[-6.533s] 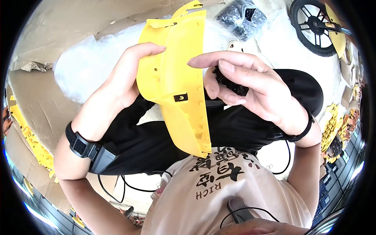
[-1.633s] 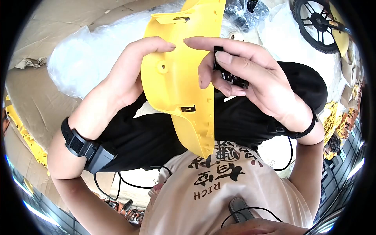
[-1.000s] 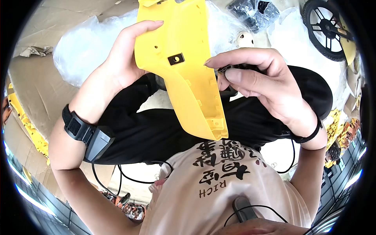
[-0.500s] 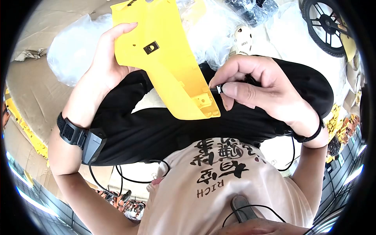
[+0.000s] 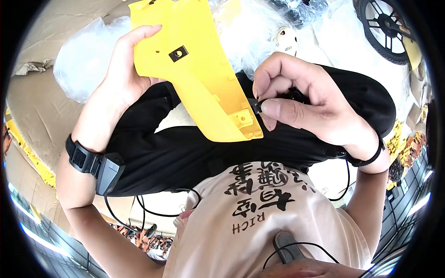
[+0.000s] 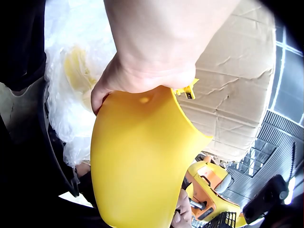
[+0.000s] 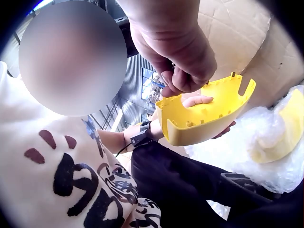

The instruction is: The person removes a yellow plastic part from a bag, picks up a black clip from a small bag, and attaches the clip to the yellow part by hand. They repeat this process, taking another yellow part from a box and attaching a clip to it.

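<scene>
My left hand (image 5: 124,67) grips a yellow plastic cover (image 5: 197,88) by its left edge, thumb on the inner face and fingers behind. The cover is a curved shell with small tabs along its right edge. A black clip (image 5: 178,53) with a hole sits in its wall. Thumb and fingertips of my right hand (image 5: 301,88) pinch a small black clip (image 5: 255,107) right at the cover's lower right edge. More black pieces (image 5: 297,94) show partly hidden in that palm. In the left wrist view the cover's smooth outer face (image 6: 137,156) hangs below the left hand.
Clear plastic bags (image 5: 90,60) lie on cardboard (image 5: 34,102) ahead. A black spoked wheel (image 5: 384,28) stands at the far right, and a light shoe (image 5: 287,41) shows beyond the knees. Yellow parts (image 5: 28,153) lie along the left side.
The left hand has moved the cover left and tilted it. The right hand has come down to its lower right edge, bringing one black clip to its fingertips from the palm.
</scene>
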Available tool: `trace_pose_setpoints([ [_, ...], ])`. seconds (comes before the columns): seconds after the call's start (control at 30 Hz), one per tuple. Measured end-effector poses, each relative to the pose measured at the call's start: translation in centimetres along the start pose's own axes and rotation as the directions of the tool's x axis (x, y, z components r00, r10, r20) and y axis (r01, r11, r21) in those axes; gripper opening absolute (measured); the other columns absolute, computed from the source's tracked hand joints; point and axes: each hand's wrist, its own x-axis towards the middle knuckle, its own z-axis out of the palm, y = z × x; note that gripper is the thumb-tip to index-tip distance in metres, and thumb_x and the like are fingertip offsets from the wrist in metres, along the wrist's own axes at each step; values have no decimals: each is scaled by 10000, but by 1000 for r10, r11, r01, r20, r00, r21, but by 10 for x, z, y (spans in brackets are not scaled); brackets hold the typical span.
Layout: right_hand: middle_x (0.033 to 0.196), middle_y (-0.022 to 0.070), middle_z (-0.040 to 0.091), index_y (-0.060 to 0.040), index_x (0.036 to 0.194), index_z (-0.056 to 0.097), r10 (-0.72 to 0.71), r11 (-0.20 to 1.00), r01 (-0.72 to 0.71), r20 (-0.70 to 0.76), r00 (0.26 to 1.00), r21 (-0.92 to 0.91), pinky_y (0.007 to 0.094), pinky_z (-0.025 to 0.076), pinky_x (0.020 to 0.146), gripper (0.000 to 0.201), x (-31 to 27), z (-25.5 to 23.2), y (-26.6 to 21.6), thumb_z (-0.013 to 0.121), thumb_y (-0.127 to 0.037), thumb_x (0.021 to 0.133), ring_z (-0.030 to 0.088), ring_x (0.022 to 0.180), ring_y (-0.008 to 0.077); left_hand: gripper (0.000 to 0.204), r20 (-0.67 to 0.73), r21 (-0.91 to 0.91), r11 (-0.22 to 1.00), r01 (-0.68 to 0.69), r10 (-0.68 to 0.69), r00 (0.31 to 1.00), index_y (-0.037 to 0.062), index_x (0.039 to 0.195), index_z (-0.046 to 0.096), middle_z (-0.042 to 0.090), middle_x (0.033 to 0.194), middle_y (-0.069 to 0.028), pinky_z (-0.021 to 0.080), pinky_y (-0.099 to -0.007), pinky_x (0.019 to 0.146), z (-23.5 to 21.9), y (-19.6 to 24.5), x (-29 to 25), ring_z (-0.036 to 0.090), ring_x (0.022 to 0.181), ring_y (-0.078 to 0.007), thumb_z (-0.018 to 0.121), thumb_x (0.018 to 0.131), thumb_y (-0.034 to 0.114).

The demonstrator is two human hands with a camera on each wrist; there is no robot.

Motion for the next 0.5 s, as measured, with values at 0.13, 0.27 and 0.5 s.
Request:
trace_pose_setpoints([
  [0.13,863,41,604,20,1064,522,-38,998,40,40,998,-51,215,446,731,149,0,0,4,594,-26,943,587,745,83,499,12,5,1000,-6,6,1000,30,1315,515,667,1176,-114,547,-409,876,2,1,-2,664,1053,-223,560,928,343],
  [0.27,869,43,600,19,1056,521,-51,995,53,35,998,-82,214,449,723,143,0,2,5,595,-18,940,585,736,83,496,-2,12,1000,-8,8,1000,25,1309,520,670,1172,-115,552,-398,867,3,0,-2,668,1046,-219,561,930,343],
  [0.5,860,39,581,16,1048,518,-108,977,116,55,993,-178,207,451,692,141,0,2,6,602,-8,936,584,727,80,494,7,22,999,-25,24,1000,29,1301,529,677,1153,-112,552,-387,856,6,-2,-2,670,1037,-216,554,933,357],
])
